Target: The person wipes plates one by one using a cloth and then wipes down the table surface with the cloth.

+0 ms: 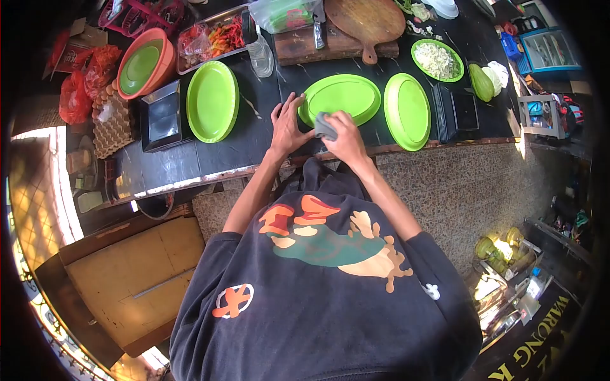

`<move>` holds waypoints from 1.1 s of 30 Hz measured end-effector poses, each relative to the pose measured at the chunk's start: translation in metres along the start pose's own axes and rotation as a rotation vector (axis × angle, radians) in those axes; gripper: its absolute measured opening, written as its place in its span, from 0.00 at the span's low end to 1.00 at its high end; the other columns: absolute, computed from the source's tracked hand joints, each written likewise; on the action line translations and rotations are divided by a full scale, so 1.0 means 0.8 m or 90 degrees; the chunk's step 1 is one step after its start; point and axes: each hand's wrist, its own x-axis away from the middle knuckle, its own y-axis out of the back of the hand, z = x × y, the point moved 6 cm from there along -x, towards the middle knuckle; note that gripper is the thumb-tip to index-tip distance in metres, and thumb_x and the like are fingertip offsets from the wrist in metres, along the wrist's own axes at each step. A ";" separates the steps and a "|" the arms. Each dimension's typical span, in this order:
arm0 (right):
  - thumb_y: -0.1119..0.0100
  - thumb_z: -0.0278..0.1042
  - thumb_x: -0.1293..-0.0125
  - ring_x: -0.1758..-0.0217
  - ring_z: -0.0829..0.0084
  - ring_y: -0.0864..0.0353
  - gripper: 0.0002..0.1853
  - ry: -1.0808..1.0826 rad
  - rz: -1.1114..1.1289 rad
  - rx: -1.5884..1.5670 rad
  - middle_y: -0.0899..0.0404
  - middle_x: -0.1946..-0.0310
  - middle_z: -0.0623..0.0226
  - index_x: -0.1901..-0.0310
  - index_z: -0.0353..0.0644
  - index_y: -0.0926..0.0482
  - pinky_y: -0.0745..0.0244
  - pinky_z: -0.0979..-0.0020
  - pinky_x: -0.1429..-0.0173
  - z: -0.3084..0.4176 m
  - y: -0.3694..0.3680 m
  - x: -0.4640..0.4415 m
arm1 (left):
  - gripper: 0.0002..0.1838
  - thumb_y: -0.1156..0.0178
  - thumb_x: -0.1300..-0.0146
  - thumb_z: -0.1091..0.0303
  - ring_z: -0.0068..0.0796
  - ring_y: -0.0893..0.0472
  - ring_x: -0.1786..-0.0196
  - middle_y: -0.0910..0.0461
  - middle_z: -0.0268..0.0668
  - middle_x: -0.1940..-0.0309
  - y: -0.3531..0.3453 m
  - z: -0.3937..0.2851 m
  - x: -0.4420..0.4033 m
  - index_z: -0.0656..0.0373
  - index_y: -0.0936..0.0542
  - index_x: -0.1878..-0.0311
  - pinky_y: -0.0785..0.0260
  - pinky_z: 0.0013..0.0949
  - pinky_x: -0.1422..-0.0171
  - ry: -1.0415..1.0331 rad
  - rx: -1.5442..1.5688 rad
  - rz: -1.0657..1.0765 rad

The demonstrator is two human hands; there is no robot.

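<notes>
A bright green oval plate (346, 95) lies crosswise on the black tabletop in front of me. My right hand (346, 138) grips a bunched grey cloth (326, 125) against the plate's near edge. At the plate's left end, my left hand (289, 129) rests with its fingers spread and its thumb pointing toward the cloth; how firmly it touches the rim I cannot tell. A second green oval plate (406, 113) is on the right, and a third (213, 101) is on the left, both turned lengthwise.
Black square dishes (459, 109) and a black tray (163, 115) flank the plates. Behind are a wooden chopping board (365, 22), a knife (318, 32), a glass (260, 57) and a tray of chillies (222, 37). Egg cartons (114, 130) and an orange basin (166, 54) stand left; chopped vegetables (435, 60) right.
</notes>
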 end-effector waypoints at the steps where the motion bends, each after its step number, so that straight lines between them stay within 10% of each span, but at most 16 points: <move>1: 0.23 0.23 0.51 0.41 0.49 0.19 0.26 0.028 0.046 -0.005 0.19 0.49 0.54 0.47 0.33 0.15 0.21 0.54 0.34 0.010 -0.012 -0.013 | 0.55 0.17 0.52 0.51 0.42 0.40 0.11 0.28 0.39 0.19 -0.003 0.003 0.001 0.56 0.32 0.21 0.54 0.57 0.13 -0.003 -0.002 0.007; 17: 0.22 0.26 0.48 0.43 0.55 0.15 0.27 -0.193 -0.024 0.051 0.16 0.48 0.56 0.42 0.40 0.10 0.18 0.58 0.36 -0.063 0.078 -0.001 | 0.57 0.16 0.50 0.41 0.43 0.37 0.13 0.24 0.43 0.25 0.005 -0.006 0.000 0.57 0.32 0.21 0.53 0.56 0.13 0.012 0.005 -0.020; 27: 0.23 0.24 0.48 0.38 0.52 0.17 0.29 -0.061 0.112 -0.103 0.18 0.46 0.54 0.40 0.36 0.13 0.21 0.58 0.30 0.003 -0.004 -0.007 | 0.54 0.17 0.50 0.53 0.43 0.38 0.12 0.28 0.42 0.20 0.003 -0.007 -0.002 0.56 0.32 0.20 0.52 0.56 0.14 -0.021 -0.011 -0.011; 33: 0.24 0.30 0.45 0.47 0.49 0.11 0.24 -0.212 -0.142 -0.090 0.14 0.50 0.50 0.45 0.34 0.13 0.16 0.57 0.42 -0.047 0.055 0.018 | 0.62 0.15 0.52 0.45 0.52 0.42 0.11 0.35 0.47 0.16 -0.004 -0.041 -0.029 0.60 0.36 0.18 0.52 0.59 0.12 -0.001 -0.047 0.041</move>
